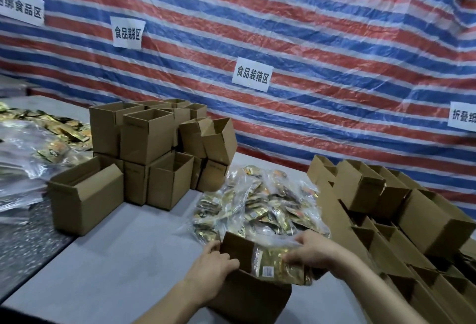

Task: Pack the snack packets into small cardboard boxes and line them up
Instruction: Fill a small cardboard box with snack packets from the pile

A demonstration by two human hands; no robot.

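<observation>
The small cardboard box (247, 295) stands open on the grey table (123, 251), with a gold snack packet (275, 264) across its opening. The left hand (216, 264) grips the box's left wall, fingers curled over the rim; the right hand (314, 249) pinches the packet's right end. A packet pile (257, 205) lies just behind.

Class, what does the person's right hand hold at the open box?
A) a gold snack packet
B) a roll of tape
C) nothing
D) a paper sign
A: the right hand grips a gold snack packet at the mouth of the small cardboard box that the left hand holds.
</observation>
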